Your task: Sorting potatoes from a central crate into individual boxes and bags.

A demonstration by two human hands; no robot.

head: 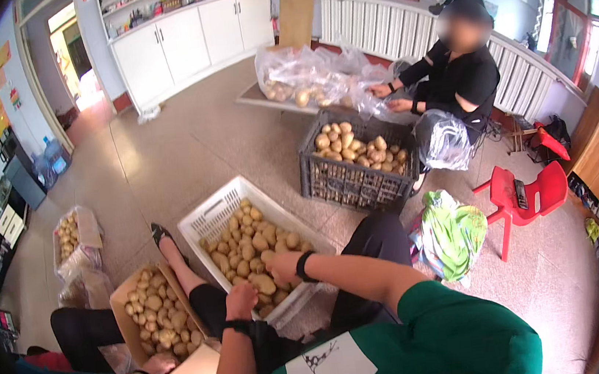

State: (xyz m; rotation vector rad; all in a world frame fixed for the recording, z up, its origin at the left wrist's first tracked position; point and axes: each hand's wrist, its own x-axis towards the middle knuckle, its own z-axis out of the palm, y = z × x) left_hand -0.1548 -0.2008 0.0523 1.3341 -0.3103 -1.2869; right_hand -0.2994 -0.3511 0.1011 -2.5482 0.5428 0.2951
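Before me a white plastic crate of potatoes stands tilted in view on the floor. My left hand is at its near left edge, fingers curled at a large potato that juts out towards the right. Over the near right part of the crate is my right hand, its back turned up. A smaller potato shows at its fingertips; whether it is gripped is hidden. Both wrists wear dark bands.
On the left, a cardboard box of potatoes has another person's hand beside it. A black crate of potatoes stands beyond mine, near a seated person handling clear plastic bags. A red chair is right.
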